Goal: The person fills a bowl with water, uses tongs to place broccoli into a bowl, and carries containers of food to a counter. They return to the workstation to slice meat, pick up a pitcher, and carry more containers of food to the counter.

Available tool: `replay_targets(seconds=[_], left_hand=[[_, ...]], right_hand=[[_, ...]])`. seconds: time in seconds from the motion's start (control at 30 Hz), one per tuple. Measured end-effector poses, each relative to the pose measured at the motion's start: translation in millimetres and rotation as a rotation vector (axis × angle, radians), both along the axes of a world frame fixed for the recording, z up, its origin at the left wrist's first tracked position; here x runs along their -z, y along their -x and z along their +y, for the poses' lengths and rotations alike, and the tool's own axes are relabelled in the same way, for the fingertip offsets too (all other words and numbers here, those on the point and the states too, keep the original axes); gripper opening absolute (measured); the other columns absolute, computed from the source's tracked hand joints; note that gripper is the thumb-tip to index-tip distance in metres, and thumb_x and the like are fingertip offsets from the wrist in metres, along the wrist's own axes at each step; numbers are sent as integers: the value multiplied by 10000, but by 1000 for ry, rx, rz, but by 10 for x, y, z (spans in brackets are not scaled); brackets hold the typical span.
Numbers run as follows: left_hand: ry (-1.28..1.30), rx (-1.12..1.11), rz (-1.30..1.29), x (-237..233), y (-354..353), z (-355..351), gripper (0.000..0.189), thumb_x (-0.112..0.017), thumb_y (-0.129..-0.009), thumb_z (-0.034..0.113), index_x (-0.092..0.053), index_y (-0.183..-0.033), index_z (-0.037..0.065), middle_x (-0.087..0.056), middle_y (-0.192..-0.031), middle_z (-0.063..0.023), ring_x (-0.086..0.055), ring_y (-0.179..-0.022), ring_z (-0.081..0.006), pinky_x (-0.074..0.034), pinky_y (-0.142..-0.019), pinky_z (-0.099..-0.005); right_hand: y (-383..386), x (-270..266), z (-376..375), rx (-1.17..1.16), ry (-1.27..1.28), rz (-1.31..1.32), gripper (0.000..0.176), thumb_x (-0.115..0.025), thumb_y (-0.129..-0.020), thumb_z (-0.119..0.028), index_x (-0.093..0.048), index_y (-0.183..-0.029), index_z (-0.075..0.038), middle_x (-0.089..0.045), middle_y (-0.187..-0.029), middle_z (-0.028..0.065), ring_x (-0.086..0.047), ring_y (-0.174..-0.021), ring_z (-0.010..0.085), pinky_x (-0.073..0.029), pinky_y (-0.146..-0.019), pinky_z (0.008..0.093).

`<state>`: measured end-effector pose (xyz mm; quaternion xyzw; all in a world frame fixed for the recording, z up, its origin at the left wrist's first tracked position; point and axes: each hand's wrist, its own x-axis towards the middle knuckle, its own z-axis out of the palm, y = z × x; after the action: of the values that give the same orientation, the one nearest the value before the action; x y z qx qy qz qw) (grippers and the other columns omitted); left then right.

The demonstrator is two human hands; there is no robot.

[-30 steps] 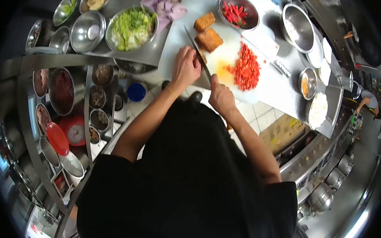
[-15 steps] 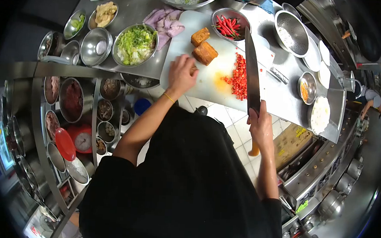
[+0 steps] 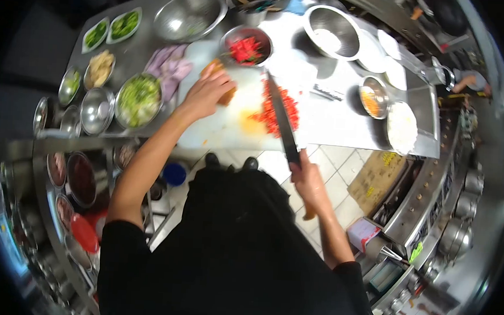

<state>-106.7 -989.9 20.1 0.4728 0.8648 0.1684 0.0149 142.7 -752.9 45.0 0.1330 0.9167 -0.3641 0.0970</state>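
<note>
My left hand (image 3: 208,93) lies over the golden-brown fried tofu (image 3: 226,97) on the white cutting board (image 3: 193,133). Its fingers curl onto the front block and partly hide both blocks. My right hand (image 3: 309,186) is wrapped around the handle of a long kitchen knife (image 3: 283,120). The blade points away from me and overlaps the chopped red chillies (image 3: 290,106) in this view. Orange-yellow staining marks the board left of the chillies. Whole red chillies (image 3: 245,50) fill a metal bowl just beyond the board.
Left of the board are a purple cloth (image 3: 170,70) and a bowl of shredded greens (image 3: 138,101). A large colander (image 3: 191,14) stands at the back. To the right are a perforated bowl (image 3: 332,33), a small metal bowl (image 3: 374,96) and a plate of white food (image 3: 401,128).
My left hand has moved forward from the bare board onto the fried tofu. The camera view has shifted, and the knife, still in my right hand, is more slanted over the chillies.
</note>
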Motion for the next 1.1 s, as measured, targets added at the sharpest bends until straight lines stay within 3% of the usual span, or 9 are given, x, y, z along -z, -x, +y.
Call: replay_targets(seconds=[0.1, 0.17, 0.23, 0.3, 0.37, 0.47, 0.87, 1.0, 1.1], left_hand=[[-186, -136, -89, -370, -221, 25, 560, -649, -631, -21, -497, -1163, 68, -495, -1133, -108, -471, -1095, -317, -333, -1001, -418], [-247, -209, -115, -356, -503, 65, 579, -671, -629, 6, -488, -1175, 67, -487, -1142, -116, -468, -1094, -321, -362, -966, -409], [-256, -329, -57, -95, -781, 33, 643, -712, -623, 62, -456, -1212, 59, -454, -1172, -138, -456, -1092, -332, -405, -913, -385], [-246, -381, -237, 366, -1015, 43, 658, -720, -629, 72, -438, -1222, 33, -443, -1157, -133, -444, -1097, -325, -401, -913, -391], [-294, -481, -241, 466, -1158, 88, 658, -735, -628, 55, -430, -1211, 33, -443, -1123, -166, -434, -1076, -349, -400, -902, -405], [-444, -552, -357, 199, -1286, 38, 640, -735, -609, 14, -439, -1176, 37, -402, -1163, -173, -427, -1090, -351, -400, -913, -401], [-356, -385, -297, 424, -1150, -164, 450, -623, -626, -15, -485, -1054, -11, -457, -1120, -135, -457, -1009, -335, -437, -857, -387], [-386, -403, -321, 441, -1143, -165, 491, -667, -610, -25, -481, -1064, -9, -470, -1127, -145, -459, -1040, -337, -422, -879, -385], [-426, -383, -320, 473, -1179, -162, 486, -668, -607, -23, -486, -1057, -13, -473, -1133, -147, -462, -1032, -339, -423, -877, -387]], right_hand=[[6, -102, -32, 44, 47, -11, 299, -495, -858, -45, -408, -1135, 29, -545, -575, 177, -548, -517, 311, -420, -521, 402], [-49, -100, -33, 89, 97, -40, 236, -512, -829, -60, -415, -1030, 16, -545, -637, 289, -535, -639, 476, -391, -574, 534], [-121, -76, -34, 72, 66, -37, 238, -509, -828, -58, -415, -1035, 14, -543, -625, 282, -535, -626, 473, -391, -564, 534], [-147, -20, -120, -15, -46, 33, 253, -506, -824, -55, -410, -1047, 16, -537, -594, 262, -538, -582, 453, -395, -527, 526], [-127, -90, -242, -103, -97, -7, 274, -502, -821, -63, -411, -1070, 5, -545, -585, 243, -542, -554, 435, -399, -506, 520], [-100, -177, -403, -198, -152, -20, 283, -473, -814, -42, -403, -1086, -8, -554, -580, 235, -548, -549, 433, -415, -505, 523], [111, -277, -803, -359, -240, -272, 225, -452, -754, 5, -355, -956, 4, -571, -614, 260, -572, -600, 446, -456, -555, 522], [124, -325, -822, -396, -284, -360, 272, -465, -746, 6, -359, -994, 34, -585, -644, 253, -580, -621, 444, -467, -572, 511], [285, -79, -883, -408, -274, -239, 367, -495, -729, -1, -357, -1062, 65, -590, -661, 263, -594, -653, 441, -472, -595, 511]])
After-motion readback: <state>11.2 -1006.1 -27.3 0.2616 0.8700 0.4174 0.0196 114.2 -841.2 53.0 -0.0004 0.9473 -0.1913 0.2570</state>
